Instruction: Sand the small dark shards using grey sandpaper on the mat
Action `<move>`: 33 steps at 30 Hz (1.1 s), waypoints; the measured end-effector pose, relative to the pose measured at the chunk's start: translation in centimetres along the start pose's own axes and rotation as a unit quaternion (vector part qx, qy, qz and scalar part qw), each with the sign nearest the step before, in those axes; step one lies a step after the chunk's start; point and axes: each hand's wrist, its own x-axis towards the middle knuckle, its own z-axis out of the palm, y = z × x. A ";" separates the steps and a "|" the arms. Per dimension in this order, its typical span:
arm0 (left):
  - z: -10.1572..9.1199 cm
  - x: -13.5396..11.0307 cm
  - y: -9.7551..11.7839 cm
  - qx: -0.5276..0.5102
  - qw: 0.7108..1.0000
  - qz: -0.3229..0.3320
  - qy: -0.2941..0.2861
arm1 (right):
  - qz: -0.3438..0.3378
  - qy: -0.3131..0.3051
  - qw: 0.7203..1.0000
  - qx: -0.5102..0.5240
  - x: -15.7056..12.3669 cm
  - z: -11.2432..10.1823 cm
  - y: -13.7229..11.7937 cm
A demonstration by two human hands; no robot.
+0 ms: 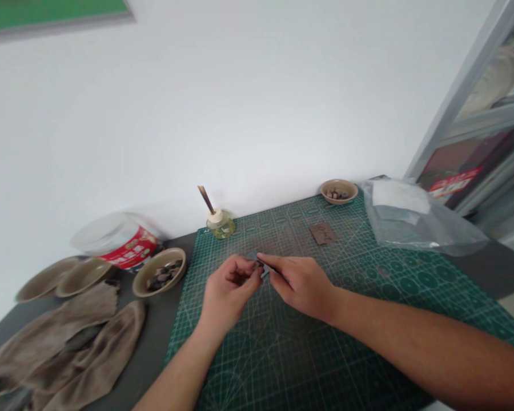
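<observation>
Above the green cutting mat (346, 297), both of my hands meet near its middle. My left hand (227, 288) is closed, with a small dark piece (259, 265) pinched between thumb and fingertips; its kind is too small to tell. My right hand (304, 282) is closed on a thin dark-edged sheet (277, 270), its index finger reaching to the small piece. A bit of blue-grey surface shows around the fingertips, and my fingers hide most of it. The sheet and the small piece seem to touch.
A bowl of dark pebble-like pieces (158, 285) and a crumpled brown cloth (72, 354) lie left. Behind stand a glass jar with sticks (223, 225) and a white-lidded tub (131, 251). Right are a small brown card (323, 234), another bowl (339, 200) and a plastic bag (411, 222).
</observation>
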 end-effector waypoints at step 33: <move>-0.2 0.9 -0.1 0.004 0.998 -0.017 -0.054 | 0.095 -0.029 0.990 -0.096 -1.4 -1.8 0.5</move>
